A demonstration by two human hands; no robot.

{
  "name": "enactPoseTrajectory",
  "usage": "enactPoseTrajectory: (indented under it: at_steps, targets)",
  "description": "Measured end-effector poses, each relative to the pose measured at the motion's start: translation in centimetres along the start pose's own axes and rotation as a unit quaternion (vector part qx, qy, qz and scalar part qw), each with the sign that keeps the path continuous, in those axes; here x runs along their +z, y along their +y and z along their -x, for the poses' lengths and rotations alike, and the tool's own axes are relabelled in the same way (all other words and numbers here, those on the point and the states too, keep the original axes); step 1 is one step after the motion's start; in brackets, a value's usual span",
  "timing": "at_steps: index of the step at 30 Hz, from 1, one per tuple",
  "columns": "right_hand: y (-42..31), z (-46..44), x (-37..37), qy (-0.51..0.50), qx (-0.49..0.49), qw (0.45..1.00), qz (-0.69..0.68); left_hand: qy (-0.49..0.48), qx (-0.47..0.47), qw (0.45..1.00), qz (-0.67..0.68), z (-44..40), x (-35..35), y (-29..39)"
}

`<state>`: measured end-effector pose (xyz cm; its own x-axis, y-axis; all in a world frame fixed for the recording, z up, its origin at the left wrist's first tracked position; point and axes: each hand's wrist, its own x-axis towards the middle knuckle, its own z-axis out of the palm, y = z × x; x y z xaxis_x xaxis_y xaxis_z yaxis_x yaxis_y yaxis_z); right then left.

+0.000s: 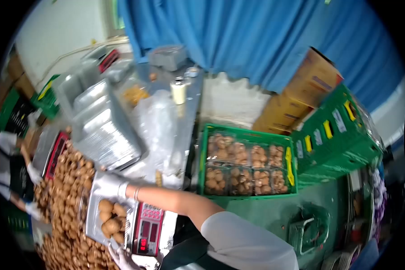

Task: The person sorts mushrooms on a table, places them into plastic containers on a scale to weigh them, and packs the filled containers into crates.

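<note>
A clear plastic tray (93, 220) holds several large brown mushrooms (112, 220) beside a pink-and-white digital scale (147, 229) with a lit red display. My right hand (110, 185), in a white glove, grips the tray's upper end; its fingertips are partly hidden and blurred. At the tray's lower end, my gloved left hand (122, 258) holds the rim between thumb and fingers. Left of the tray spreads a big heap of loose brown mushrooms (69, 189).
Stacked empty plastic trays (105, 139) and plastic bags (159, 130) lie on the table. A green crate (249, 197) contains packed mushroom trays. Further right are stacked green crates (333, 130) and cardboard boxes (297, 99). Across the heap, another person's gloved hands (34, 173) touch mushrooms by a second scale (54, 155).
</note>
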<state>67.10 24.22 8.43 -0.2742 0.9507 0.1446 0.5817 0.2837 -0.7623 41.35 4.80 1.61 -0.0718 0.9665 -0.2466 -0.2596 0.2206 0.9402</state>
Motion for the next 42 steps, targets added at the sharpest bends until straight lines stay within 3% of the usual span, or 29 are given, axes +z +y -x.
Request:
enactPoseTrajectory:
  at_steps: [1, 2, 3, 4, 5, 6, 7, 9, 10, 12, 13, 15, 16, 17, 19, 20, 21, 23, 26, 27, 29, 31, 32, 33, 34, 35, 40, 42]
  targets:
    - [1.9, -1.5, 1.3, 0.034, -0.068, 0.996, 0.050, 0.033, 0.001, 0.999, -0.009, 0.6, 1.7, 1.2]
    - [2.0, -3.4, 1.5, -0.004, -0.068, 0.997, 0.028, 0.069, -0.012, 0.998, -0.005, 1.3, 3.9, 2.2]
    - [2.7, -4.1, 2.0, -0.036, -0.050, 0.995, -0.084, 0.107, -0.027, 0.994, -0.001, 1.5, 5.3, 3.2]
    - [1.6, -3.9, 0.8, -0.064, -0.025, 0.978, -0.195, 0.080, -0.030, 0.996, 0.005, 1.5, 5.0, 3.2]
    - [0.9, -3.2, 0.8, -0.068, -0.004, 0.918, -0.390, 0.053, -0.036, 0.998, 0.011, 1.7, 4.3, 2.8]
    - [0.3, -2.8, 0.2, -0.054, -0.052, 0.903, -0.424, 0.024, -0.025, 0.999, 0.015, 1.9, 3.6, 2.3]
    - [-0.5, -1.3, -1.8, -0.050, -0.095, 0.927, -0.360, -0.013, -0.011, 1.000, 0.020, 2.0, 3.2, 2.2]
    - [-1.8, 3.0, -3.8, -0.082, -0.086, 0.970, -0.212, 0.024, 0.004, 0.992, 0.122, 2.7, 4.7, 3.2]
    - [-2.4, 5.4, -3.9, -0.051, -0.093, 0.992, -0.067, 0.034, -0.025, 0.987, 0.157, 2.9, 4.8, 3.5]
    - [-1.9, 8.6, -3.4, -0.062, -0.039, 0.995, 0.064, 0.058, -0.031, 0.985, 0.161, 3.2, 4.5, 3.0]
    - [-0.6, 9.3, -2.7, -0.108, 0.025, 0.993, 0.047, 0.068, -0.028, 0.988, 0.139, 3.3, 4.4, 2.5]
    - [1.7, 10.5, -0.7, -0.179, 0.104, 0.971, -0.123, 0.079, -0.036, 0.991, 0.099, 3.0, 4.4, 1.8]
    - [2.3, 10.9, 0.2, -0.143, 0.036, 0.968, -0.202, 0.071, -0.039, 0.991, 0.105, 3.0, 4.1, 1.6]
    - [2.6, 11.2, 1.8, -0.120, 0.111, 0.938, -0.305, 0.054, -0.045, 0.991, 0.111, 2.9, 4.0, 1.3]
    - [3.1, 11.3, 3.4, -0.100, 0.140, 0.904, -0.392, 0.061, -0.047, 0.992, 0.095, 2.1, 3.3, 0.2]
    - [3.2, 11.2, 3.8, -0.039, 0.048, 0.939, -0.337, 0.047, -0.033, 0.995, 0.081, 1.8, 3.1, 0.2]
    - [2.6, 11.6, 2.6, -0.041, 0.021, 0.962, -0.270, 0.032, -0.017, 0.997, 0.068, 1.6, 3.2, 0.3]
    - [1.7, 13.2, 0.2, -0.030, 0.075, 0.970, -0.231, -0.010, 0.059, 0.998, -0.005, 1.2, 4.5, 0.2]
    - [2.7, 17.3, -6.2, 0.160, 0.006, 0.959, -0.232, -0.142, 0.005, 0.987, -0.073, 1.8, 9.7, 0.6]
    - [3.1, 19.0, -8.8, 0.184, 0.079, 0.957, -0.210, -0.203, -0.009, 0.976, -0.073, 2.1, 12.3, 1.4]
    - [3.1, 23.6, -14.2, 0.292, 0.111, 0.918, -0.247, -0.297, 0.000, 0.954, -0.036, 1.4, 14.1, 0.8]
    - [4.9, 28.9, -18.9, 0.373, 0.158, 0.908, -0.108, -0.244, -0.028, 0.966, -0.084, 1.0, 15.2, 1.7]
    - [6.4, 31.5, -20.4, 0.421, 0.172, 0.889, -0.049, -0.212, -0.053, 0.976, -0.019, 0.8, 15.2, 1.5]
    - [6.2, 34.0, -22.6, 0.431, 0.223, 0.874, -0.009, -0.177, -0.037, 0.980, -0.084, 0.3, 14.9, 1.5]
    - [9.0, 36.8, -23.8, 0.461, 0.232, 0.857, 0.016, -0.163, -0.038, 0.984, -0.062, -0.4, 14.1, 0.7]
    - [10.3, 39.6, -25.3, 0.450, 0.303, 0.838, 0.069, -0.150, -0.039, 0.987, -0.040, -1.2, 13.0, -0.2]
    - [19.9, 48.9, -28.6, 0.411, 0.389, 0.822, 0.070, -0.138, 0.042, 0.990, 0.004, 1.0, 16.1, 0.9]
    - [23.7, 49.7, -28.2, 0.406, 0.407, 0.816, 0.060, -0.181, -0.065, 0.981, 0.016, -0.8, 13.2, -1.2]
